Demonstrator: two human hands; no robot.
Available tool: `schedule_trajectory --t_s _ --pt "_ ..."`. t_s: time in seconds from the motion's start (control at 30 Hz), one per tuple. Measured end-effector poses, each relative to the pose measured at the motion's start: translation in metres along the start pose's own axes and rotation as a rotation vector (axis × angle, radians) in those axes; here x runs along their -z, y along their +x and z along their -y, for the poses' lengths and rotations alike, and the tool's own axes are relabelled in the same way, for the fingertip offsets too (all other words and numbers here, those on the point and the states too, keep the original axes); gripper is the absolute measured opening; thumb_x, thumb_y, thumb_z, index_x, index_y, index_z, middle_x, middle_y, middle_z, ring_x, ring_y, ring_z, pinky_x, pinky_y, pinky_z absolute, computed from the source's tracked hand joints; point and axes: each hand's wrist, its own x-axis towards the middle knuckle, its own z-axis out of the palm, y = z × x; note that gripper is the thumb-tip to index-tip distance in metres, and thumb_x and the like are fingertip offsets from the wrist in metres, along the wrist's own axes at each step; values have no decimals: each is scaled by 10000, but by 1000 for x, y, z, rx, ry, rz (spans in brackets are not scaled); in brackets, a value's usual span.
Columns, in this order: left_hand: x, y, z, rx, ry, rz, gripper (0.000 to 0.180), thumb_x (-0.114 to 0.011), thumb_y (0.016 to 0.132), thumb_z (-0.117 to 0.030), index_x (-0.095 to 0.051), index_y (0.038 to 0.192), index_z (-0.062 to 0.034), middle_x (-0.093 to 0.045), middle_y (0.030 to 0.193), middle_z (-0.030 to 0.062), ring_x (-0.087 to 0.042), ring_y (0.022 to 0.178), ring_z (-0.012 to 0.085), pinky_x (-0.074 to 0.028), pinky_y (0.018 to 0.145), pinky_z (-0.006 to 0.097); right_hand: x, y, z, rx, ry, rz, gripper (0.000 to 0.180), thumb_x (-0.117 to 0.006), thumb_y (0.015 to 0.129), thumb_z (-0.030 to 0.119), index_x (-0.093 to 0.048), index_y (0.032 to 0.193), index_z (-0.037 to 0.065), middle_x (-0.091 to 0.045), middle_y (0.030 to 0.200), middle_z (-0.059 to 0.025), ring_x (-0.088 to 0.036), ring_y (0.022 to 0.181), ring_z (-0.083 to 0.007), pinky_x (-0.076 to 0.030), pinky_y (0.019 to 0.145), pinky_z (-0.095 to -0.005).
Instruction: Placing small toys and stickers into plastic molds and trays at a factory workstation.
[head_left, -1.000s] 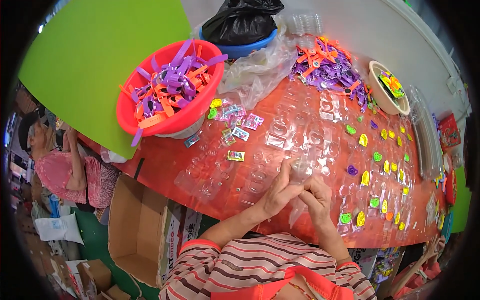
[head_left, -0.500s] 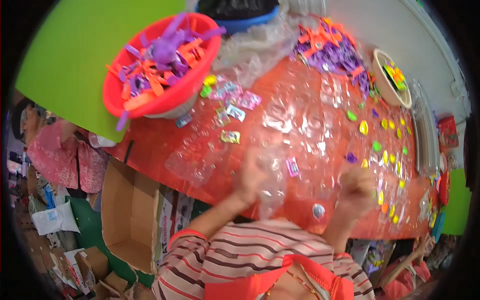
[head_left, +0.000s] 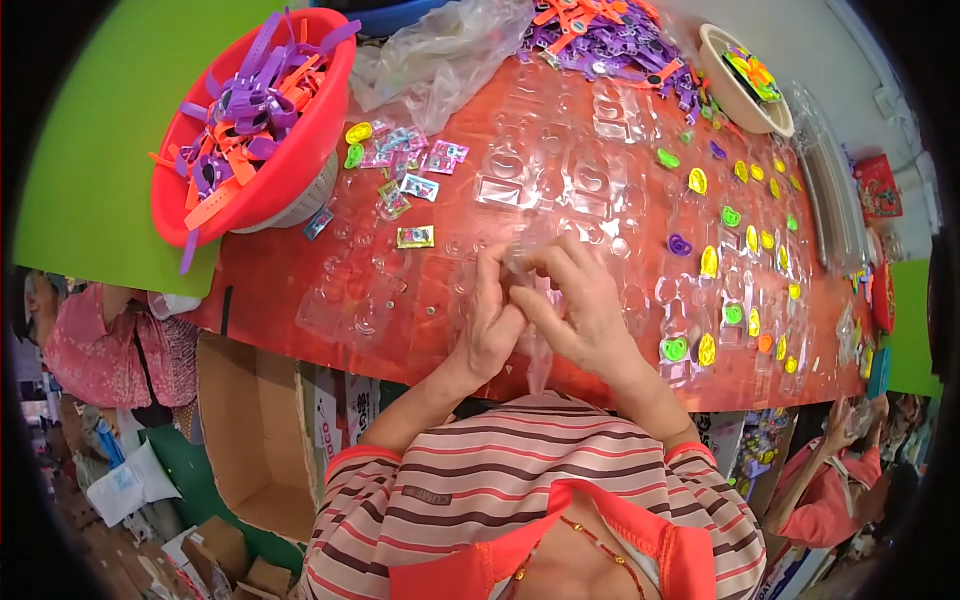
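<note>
My left hand (head_left: 489,315) and my right hand (head_left: 581,305) meet over the near edge of the red table (head_left: 280,270). Together they pinch a clear plastic blister piece (head_left: 527,262) between the fingertips. Clear blister shells (head_left: 560,180) lie spread over the table beyond my hands. Small yellow, green and purple toy pieces (head_left: 735,250) sit in shells to the right of my right hand. A few small printed packets (head_left: 414,236) lie to the left of my left hand.
A red basket (head_left: 255,130) of purple and orange straps stands at the far left. More straps (head_left: 600,30) are heaped at the back, beside a beige bowl (head_left: 750,80). An open cardboard box (head_left: 250,420) sits under the table's left. Other people sit at both sides.
My hands had spread apart half a second ago; they have come back together at the table's near edge and now pinch a clear blister piece. The view has tilted down.
</note>
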Motion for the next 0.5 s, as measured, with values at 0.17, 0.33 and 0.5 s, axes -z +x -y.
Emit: schedule_trajectory --t_s 0.17,0.33,0.5 --pt "2 1 8 44 -66 9 455 -454 811 -63 -353 1252 -18 -490 1119 85 -497 1030 152 -427 890 294 -1 1 -9 26 184 12 201 -639 805 77 -632 999 30 -551 797 -91 -556 706 -199 -416 652 -306" --pt "21 19 -5 199 -707 -115 483 -448 806 -124 -437 1281 -39 -598 1096 147 -615 960 241 -516 847 365 5 0 -26 -201 579 -46 314 -551 880 71 -580 1189 20 -580 980 -87 -557 895 -159 -439 793 -280" --pt "55 25 20 327 -1003 -7 405 -434 836 -184 -531 1184 -2 -634 1014 160 -642 845 247 -547 712 373 27 -32 -44 92 64 47 431 -523 787 -18 -560 1212 48 -549 1127 -133 -563 1008 -261 -434 896 -336"
